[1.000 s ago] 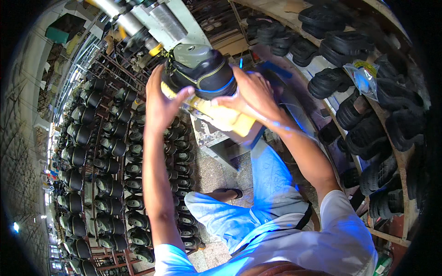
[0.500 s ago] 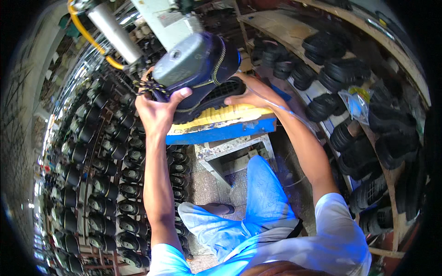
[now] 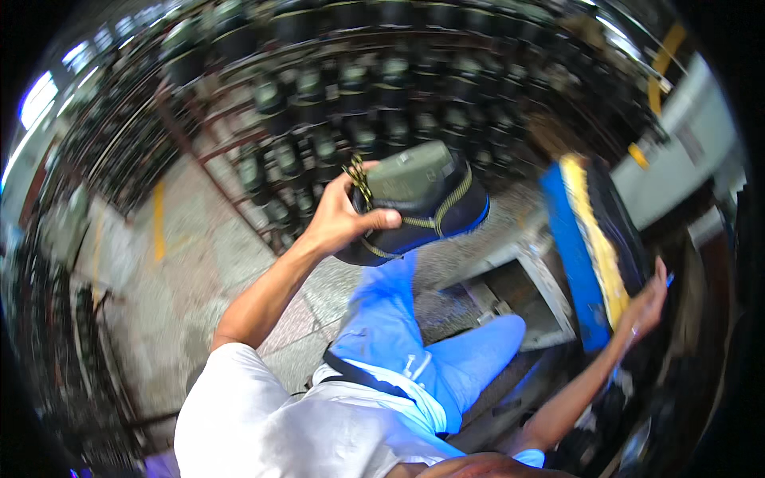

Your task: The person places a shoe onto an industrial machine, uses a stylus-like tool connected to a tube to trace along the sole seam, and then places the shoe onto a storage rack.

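My left hand grips a dark shoe upper stretched over a grey-green last, thumb along its near side. Yellow-and-black laces hang at its hand end, and a yellow-and-black cord runs across the upper. The shoe is in the air above my legs. At the right, my right hand is beside the near end of a long black piece on the yellow pad of a blue-sided rest. Its fingers are stretched out; whether they touch the black piece is unclear.
Racks of similar lasted shoes fill the far side, with more at the left. A pale machine body stands at the far right. Beneath the rest is a pale metal frame. Tiled floor shows at the left.
The view has turned left. My left hand has carried the shoe off the yellow pad and away to the left. My right hand has let go of the shoe and stays by the pad.
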{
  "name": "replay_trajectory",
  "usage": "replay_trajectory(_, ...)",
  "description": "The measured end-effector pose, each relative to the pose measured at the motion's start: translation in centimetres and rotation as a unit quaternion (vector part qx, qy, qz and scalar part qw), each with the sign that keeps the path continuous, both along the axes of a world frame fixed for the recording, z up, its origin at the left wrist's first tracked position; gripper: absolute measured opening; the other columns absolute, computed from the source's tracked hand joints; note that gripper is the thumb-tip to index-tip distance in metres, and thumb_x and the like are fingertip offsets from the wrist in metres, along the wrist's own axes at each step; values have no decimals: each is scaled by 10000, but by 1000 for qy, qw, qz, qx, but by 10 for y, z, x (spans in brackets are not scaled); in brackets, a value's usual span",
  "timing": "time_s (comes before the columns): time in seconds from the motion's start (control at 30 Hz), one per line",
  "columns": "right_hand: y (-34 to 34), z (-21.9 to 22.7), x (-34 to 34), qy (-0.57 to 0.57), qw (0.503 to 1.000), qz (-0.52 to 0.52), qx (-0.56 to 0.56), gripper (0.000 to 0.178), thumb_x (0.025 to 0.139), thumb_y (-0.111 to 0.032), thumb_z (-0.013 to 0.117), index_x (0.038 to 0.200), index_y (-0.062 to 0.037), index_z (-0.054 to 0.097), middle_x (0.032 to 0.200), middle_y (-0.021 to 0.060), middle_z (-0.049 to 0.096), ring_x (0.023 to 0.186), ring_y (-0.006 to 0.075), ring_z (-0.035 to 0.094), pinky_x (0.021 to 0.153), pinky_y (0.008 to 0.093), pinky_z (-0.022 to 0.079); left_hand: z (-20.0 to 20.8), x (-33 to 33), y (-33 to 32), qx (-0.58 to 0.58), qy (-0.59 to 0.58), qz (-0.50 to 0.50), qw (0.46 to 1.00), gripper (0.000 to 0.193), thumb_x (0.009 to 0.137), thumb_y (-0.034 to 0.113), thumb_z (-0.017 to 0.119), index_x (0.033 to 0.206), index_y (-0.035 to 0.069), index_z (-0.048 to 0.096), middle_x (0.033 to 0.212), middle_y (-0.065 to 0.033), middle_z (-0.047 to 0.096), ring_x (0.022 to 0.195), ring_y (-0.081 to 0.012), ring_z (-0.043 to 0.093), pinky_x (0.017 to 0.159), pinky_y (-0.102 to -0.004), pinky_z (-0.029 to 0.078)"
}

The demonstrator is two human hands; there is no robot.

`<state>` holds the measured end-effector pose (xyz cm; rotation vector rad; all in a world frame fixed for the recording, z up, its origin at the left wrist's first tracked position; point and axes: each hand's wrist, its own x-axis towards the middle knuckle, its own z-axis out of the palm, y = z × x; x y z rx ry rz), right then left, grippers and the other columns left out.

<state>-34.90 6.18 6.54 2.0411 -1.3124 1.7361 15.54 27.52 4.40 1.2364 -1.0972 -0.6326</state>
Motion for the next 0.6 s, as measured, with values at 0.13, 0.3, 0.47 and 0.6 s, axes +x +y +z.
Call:
replay_trajectory(0.13,9,1,136,-100,931,287,203,629,1106,-446,250,1423,43,487,1243,223,671,1084,293,679,1040,413,479,-7,61,63,43,-301,58,951,754,591,222,952,1244,22,631,1184,-97,647,1160,-285,602,1060,-385,442)
replay_trajectory(0.3,11,-23,349,-15,866,478,145,344,1043,-176,515,1316,22,585,1238,179,691,1116,289,686,939,382,552,46,156,92,99,-544,16,833,763,546,140,923,1253,83,640,1246,-123,623,1175,-327,593,1031,-419,488)
replay_trajectory(0.47,32,-14,521,48,892,447,-47,472,883,-160,745,1284,40,599,1311,242,630,1186,406,629,1035,424,496,103,264,69,153,-699,-36,698,558,709,-40,695,1250,59,603,1210,-160,575,1135,-370,577,972,-445,486)
replay_trajectory(0.6,44,-22,630,24,890,452,-47,658,842,-203,791,1360,80,501,1369,289,563,1254,448,556,1047,436,471,99,349,66,286,-666,23,689,464,885,-21,535,1334,89,567,1487,-185,472,1317,-386,518,1140,-425,429)
